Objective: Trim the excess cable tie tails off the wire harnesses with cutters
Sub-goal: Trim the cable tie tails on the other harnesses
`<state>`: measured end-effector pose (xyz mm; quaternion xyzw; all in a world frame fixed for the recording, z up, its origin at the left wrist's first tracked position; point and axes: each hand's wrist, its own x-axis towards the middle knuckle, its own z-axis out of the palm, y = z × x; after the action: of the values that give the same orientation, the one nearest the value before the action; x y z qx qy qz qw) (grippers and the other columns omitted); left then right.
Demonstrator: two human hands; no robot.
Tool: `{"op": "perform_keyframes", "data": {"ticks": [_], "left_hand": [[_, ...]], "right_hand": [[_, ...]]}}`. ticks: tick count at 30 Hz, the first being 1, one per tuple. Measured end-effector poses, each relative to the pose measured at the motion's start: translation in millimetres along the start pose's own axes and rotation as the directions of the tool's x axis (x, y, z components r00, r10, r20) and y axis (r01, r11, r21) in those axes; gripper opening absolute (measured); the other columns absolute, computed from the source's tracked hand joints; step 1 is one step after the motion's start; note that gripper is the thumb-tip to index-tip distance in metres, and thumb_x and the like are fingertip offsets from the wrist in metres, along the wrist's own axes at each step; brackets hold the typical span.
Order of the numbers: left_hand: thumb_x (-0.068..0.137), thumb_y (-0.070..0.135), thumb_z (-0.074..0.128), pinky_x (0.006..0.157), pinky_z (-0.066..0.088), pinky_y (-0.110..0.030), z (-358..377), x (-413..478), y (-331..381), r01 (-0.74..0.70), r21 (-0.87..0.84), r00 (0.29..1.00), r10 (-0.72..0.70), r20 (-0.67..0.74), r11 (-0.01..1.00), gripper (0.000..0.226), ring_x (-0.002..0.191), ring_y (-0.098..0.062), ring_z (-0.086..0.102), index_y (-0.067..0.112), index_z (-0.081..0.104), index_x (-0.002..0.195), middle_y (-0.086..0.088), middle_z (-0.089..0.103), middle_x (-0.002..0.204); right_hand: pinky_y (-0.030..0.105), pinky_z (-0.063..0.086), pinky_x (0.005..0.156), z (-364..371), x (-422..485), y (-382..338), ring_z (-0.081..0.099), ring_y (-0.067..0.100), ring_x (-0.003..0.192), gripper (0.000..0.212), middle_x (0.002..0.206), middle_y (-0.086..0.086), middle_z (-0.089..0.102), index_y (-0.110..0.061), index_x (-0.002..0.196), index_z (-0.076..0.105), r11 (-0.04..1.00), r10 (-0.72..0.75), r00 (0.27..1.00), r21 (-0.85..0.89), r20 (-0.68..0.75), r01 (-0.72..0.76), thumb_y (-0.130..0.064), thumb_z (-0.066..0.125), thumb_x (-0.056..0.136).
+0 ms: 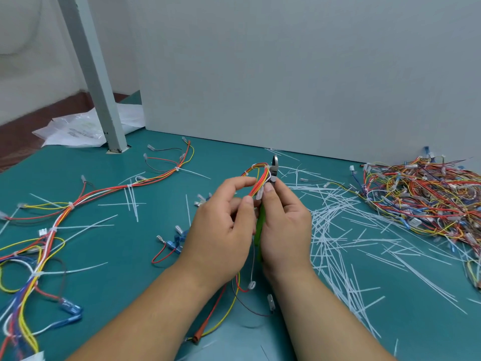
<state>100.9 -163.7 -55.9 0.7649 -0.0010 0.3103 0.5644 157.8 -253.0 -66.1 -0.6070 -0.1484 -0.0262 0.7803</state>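
Observation:
My left hand (221, 230) pinches a bundle of red, orange and yellow wires, a wire harness (260, 178), between thumb and fingers above the teal table. My right hand (286, 225) grips green-handled cutters (260, 220) held upright, thumb on the handle. The metal jaws (274, 169) sit against the top of the bundle where a white tie wraps it. The harness's loose ends hang below my hands, with connectors (251, 284) dangling.
Harnesses with long white tie tails (70, 204) lie across the left of the table. A tangled pile of harnesses (426, 196) sits at the right. Cut white tails (335, 230) litter the table to the right of my hands. A grey post (104, 100) and plastic bags (78, 128) stand at back left.

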Motion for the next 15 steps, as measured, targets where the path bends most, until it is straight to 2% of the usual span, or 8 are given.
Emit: {"op": "perform_keyframes", "data": {"ticks": [2,3,5,6,8,9,12,15], "left_hand": [[0.100,0.041,0.049,0.063,0.053,-0.029,-0.1,0.3,1.5,0.005,-0.021,0.999,-0.005,0.035,1.000,0.033,0.067,-0.017,0.063,0.040,0.060,0.131,0.010,0.072,0.077],[0.100,0.041,0.053,0.076,0.057,-0.026,-0.5,0.7,1.9,0.011,-0.029,0.999,-0.010,0.051,1.000,0.039,0.084,-0.014,0.071,0.036,0.059,0.138,0.018,0.076,0.097],[0.099,0.033,0.057,0.101,0.051,-0.025,-2.0,1.5,3.7,0.000,-0.025,0.999,0.001,0.047,1.000,0.044,0.116,-0.003,0.066,0.025,0.059,0.142,0.023,0.068,0.127],[0.099,0.028,0.057,0.105,0.049,-0.025,-2.5,1.8,4.8,-0.016,-0.025,1.000,0.017,0.024,1.000,0.043,0.121,0.001,0.062,0.021,0.061,0.141,0.021,0.066,0.131],[0.100,0.019,0.057,0.100,0.050,-0.018,-3.2,2.0,6.3,-0.054,-0.039,0.998,0.053,-0.037,0.998,0.037,0.120,0.004,0.062,0.018,0.065,0.136,0.021,0.067,0.129],[0.100,0.015,0.058,0.095,0.050,-0.013,-3.7,2.4,6.6,-0.074,-0.037,0.995,0.071,-0.067,0.997,0.034,0.117,0.005,0.063,0.018,0.067,0.133,0.024,0.067,0.127],[0.102,0.009,0.058,0.088,0.046,-0.005,-5.3,2.9,7.1,-0.112,0.017,0.987,0.113,-0.118,0.994,0.032,0.111,0.008,0.065,0.019,0.068,0.130,0.028,0.066,0.123],[0.101,0.013,0.057,0.084,0.046,-0.004,-6.8,1.7,8.4,-0.135,0.083,0.983,0.144,-0.118,0.987,0.031,0.104,0.009,0.066,0.019,0.069,0.130,0.025,0.068,0.120]], "right_hand": [[0.031,0.056,0.074,0.1,-0.1,-0.6,0.069,0.014,0.085,0.023,0.095,-0.003,0.078,-0.023,0.110,0.078,1.000,-0.023,1.000,0.008,0.000,0.023,-0.030,0.059,0.099],[0.028,0.057,0.080,0.3,-0.2,-1.4,0.071,0.013,0.092,0.024,0.102,-0.001,0.079,-0.021,0.112,0.078,0.999,-0.025,1.000,0.023,0.005,0.025,-0.028,0.059,0.100],[0.032,0.058,0.087,1.2,-0.6,-2.3,0.072,0.017,0.098,0.026,0.107,0.002,0.079,-0.019,0.114,0.077,1.000,-0.018,1.000,0.025,0.006,0.018,-0.029,0.059,0.098],[0.035,0.058,0.088,1.7,-0.8,-2.4,0.072,0.021,0.099,0.027,0.108,0.002,0.079,-0.019,0.115,0.077,1.000,-0.018,1.000,0.002,0.001,0.018,-0.030,0.060,0.098],[0.040,0.060,0.089,2.5,-1.2,-2.5,0.073,0.025,0.099,0.029,0.107,0.002,0.079,-0.021,0.117,0.077,0.999,-0.024,1.000,-0.040,-0.005,0.024,-0.031,0.060,0.096],[0.040,0.060,0.087,2.8,-1.4,-2.6,0.073,0.022,0.095,0.029,0.105,0.002,0.079,-0.022,0.117,0.077,0.998,-0.030,1.000,-0.056,-0.006,0.029,-0.032,0.060,0.096],[0.029,0.056,0.078,3.0,-1.9,-2.5,0.070,0.011,0.084,0.028,0.096,0.003,0.078,-0.026,0.116,0.077,0.991,-0.056,0.998,-0.118,-0.011,0.054,-0.035,0.060,0.095],[0.026,0.056,0.078,3.0,-3.1,-3.1,0.069,0.008,0.085,0.025,0.095,0.001,0.078,-0.031,0.113,0.077,0.988,-0.064,0.998,-0.139,0.001,0.064,-0.034,0.060,0.095]]}}
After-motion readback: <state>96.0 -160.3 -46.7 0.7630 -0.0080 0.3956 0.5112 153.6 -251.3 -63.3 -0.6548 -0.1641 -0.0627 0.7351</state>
